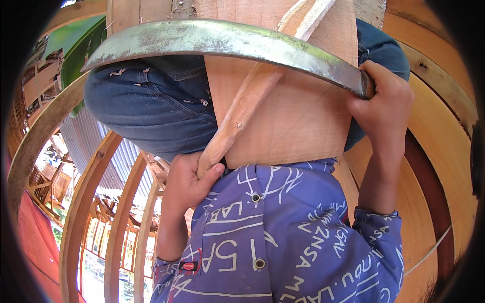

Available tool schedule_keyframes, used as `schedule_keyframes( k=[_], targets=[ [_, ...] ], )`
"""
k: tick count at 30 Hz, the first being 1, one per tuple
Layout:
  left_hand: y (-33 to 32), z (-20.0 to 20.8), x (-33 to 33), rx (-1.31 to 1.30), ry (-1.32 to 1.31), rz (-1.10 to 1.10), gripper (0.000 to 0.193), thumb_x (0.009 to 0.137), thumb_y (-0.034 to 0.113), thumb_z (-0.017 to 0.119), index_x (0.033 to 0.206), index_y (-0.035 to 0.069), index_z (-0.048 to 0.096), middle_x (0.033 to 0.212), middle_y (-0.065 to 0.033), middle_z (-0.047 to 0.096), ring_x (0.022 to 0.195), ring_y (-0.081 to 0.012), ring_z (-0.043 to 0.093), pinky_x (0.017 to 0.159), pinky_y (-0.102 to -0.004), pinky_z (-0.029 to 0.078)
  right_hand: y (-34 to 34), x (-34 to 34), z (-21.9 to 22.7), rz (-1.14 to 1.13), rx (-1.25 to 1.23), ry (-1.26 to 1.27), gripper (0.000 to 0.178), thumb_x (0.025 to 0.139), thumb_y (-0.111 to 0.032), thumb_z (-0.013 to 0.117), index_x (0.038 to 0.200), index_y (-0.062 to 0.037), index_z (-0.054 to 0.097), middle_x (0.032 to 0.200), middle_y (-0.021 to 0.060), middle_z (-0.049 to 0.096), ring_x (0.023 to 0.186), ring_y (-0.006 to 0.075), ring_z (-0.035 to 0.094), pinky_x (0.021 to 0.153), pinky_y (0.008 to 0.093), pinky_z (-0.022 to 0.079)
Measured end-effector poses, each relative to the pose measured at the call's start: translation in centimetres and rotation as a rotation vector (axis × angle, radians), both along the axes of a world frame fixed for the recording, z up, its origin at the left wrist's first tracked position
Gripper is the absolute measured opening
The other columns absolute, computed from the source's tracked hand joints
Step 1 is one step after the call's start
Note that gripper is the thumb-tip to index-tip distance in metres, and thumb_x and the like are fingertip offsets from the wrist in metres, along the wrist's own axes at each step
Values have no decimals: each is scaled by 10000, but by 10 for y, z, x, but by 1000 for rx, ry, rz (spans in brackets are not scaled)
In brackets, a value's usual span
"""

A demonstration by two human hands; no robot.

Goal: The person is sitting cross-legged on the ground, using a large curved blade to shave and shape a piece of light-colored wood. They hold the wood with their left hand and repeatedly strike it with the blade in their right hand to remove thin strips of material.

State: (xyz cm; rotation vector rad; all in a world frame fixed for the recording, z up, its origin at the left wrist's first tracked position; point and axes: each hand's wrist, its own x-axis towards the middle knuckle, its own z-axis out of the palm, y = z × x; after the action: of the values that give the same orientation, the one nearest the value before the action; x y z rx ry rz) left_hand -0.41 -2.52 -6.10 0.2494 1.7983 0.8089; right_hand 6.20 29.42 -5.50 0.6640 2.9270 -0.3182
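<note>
In my left hand (pixel 189 184) is the near end of a peeled wooden stick (pixel 242 103), fingers wrapped round it close to my shirt. The stick slants away to the upper right across a wide flat board (pixel 308 121) between my legs. My right hand (pixel 386 96) grips a machete by its handle end, most of the handle hidden in the fist. The long curved blade (pixel 202 38) reaches left over the stick and board, its tip beyond my left thigh. The blade crosses above the stick; whether they touch I cannot tell.
My jeans-covered legs (pixel 146 108) are bent on both sides of the board. Wooden slats (pixel 91 202) with gaps between stand at the left, with corrugated metal sheeting (pixel 96 146) and a green leaf (pixel 83 50) beyond. Planks (pixel 439 116) curve along the right.
</note>
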Motion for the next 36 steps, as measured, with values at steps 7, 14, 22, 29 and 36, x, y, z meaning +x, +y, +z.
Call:
schedule_keyframes(
  k=[7,14,22,29,36],
  targets=[
    [0,-2,-1,-25,-41,5,371,799,342,665,759,-24,627,576,-197,541,541,-352,574,538,-372,437,-6,-1,5,-28,22,-21,225,542,-153,658,757,-83,655,676,106,610,650,319,595,561,387,461],
    [11,1,-7,3,24,-59,357,778,355,684,788,-2,674,614,-209,583,610,-395,597,556,-394,458,20,13,-3,-80,168,36,146,639,-181,695,724,-81,631,583,125,533,544,308,537,515,349,418],
    [9,-5,-6,32,-2,-39,375,787,358,670,779,-17,673,608,-216,581,611,-394,599,574,-406,463,33,17,7,-108,276,-37,136,636,-194,693,728,-101,654,581,110,556,556,305,576,513,363,432],
    [11,-4,-10,-36,-67,-28,374,787,343,674,745,-29,662,597,-226,567,590,-401,588,562,-406,459,-3,2,-2,-42,130,11,132,645,-200,682,694,-89,632,573,124,544,552,337,555,499,370,426],
    [11,-5,-6,51,47,-13,366,787,337,679,757,-27,666,588,-227,564,588,-391,599,556,-394,459,30,8,0,-190,249,-49,152,663,-206,675,688,-66,620,550,144,513,529,338,532,496,369,414]
  ],
)
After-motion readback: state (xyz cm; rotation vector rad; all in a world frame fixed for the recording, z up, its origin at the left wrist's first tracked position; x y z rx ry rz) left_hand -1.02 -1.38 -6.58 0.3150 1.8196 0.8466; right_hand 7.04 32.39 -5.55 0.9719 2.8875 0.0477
